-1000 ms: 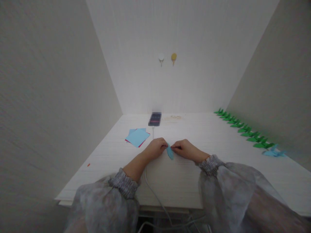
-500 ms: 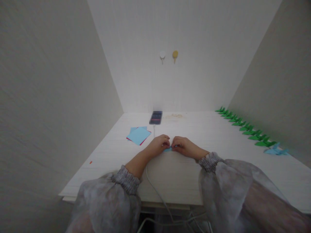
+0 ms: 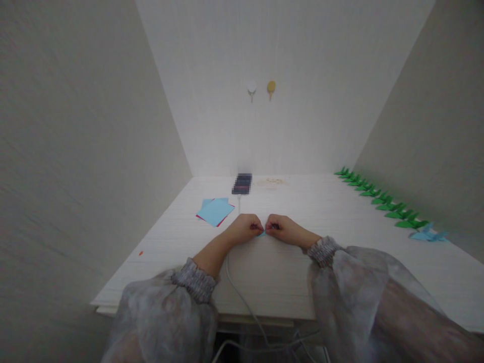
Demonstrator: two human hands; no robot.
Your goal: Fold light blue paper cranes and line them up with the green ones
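A small piece of blue paper [image 3: 261, 234] shows between my fingertips above the table, mostly covered by them, so its folded shape cannot be made out. My left hand [image 3: 246, 228] pinches it from the left with fingers curled. From the right, my right hand [image 3: 283, 228] pinches the same paper, its fingertips almost meeting the left ones. To the left of my hands lies a loose stack of square sheets [image 3: 215, 212], light blue on top with red edges showing beneath.
Along the right wall runs a row of green folded-paper cranes [image 3: 385, 202], with a light blue crane [image 3: 428, 235] nearest me. A phone [image 3: 242, 184] stands at the back, its cable [image 3: 242, 297] trailing past my left wrist. An orange scrap [image 3: 141, 253] lies at left. Two hooks [image 3: 271, 86] hang on the wall.
My fingertips have closed in on the blue paper and less of it shows. Both hands stay in nearly the same place; the view has shifted slightly.
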